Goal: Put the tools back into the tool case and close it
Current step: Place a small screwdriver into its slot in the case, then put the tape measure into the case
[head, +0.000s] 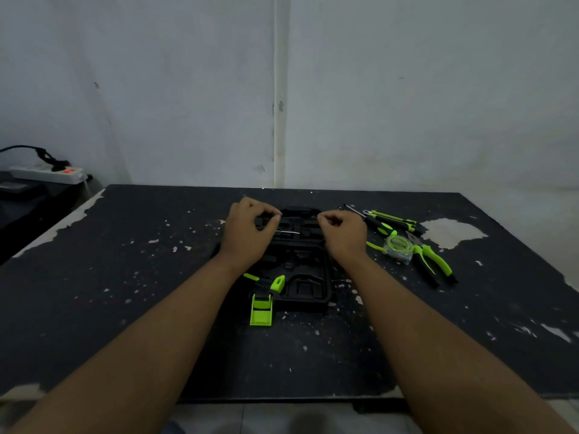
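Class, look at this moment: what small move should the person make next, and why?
Probably press the thin metal rod into its slot in the open tool case: the left hand and right hand are curled either side of it, over the case's far half. Whether it is already seated is unclear.

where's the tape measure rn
In the head view the tape measure lies on the table right of the right hand, between the screwdrivers and the pliers.
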Demonstrator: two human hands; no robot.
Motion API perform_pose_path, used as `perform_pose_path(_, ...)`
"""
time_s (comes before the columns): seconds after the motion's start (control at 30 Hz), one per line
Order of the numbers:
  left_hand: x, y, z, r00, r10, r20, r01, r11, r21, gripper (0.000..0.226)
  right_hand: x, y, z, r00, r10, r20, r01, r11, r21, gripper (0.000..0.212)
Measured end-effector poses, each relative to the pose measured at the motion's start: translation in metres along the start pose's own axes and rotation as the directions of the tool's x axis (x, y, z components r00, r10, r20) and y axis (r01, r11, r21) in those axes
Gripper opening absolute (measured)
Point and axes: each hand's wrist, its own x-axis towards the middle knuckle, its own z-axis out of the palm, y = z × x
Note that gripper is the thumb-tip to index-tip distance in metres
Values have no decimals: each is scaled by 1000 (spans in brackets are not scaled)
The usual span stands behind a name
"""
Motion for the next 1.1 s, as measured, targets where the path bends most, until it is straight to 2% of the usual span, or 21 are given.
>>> perform_pose_path(0.2,-14,38,35,988,34,153,-24,998,-65,17,-11,22,-47,992,-64,-107,49,990,-134,11)
perform_pose_path(0.37,-20,76,66,959,61,277,-37,995,-91,27,-14,49,-91,989,-90,-116,51,953,-299,20)
perform_pose_path(0.57,-29,101,97,924,52,380,-22,996,-83,35,-25,75,-125,993,20,-118,-74,879,-472,42)
perform_pose_path(0.7,-36,106,110,908,70,413,-60,998,-37,36,-32,85,-129,993,51,-103,-97,859,-502,58)
perform_pose_path(0.87,-40,102,117,891,91,445,-99,995,-6,38,-33,90,-124,997,46,-63,-73,836,-543,64)
perform_pose_path(1.1,-41,104,118,873,108,476,-153,987,56,43,-29,93,-122,993,110,-35,-111,824,-555,76)
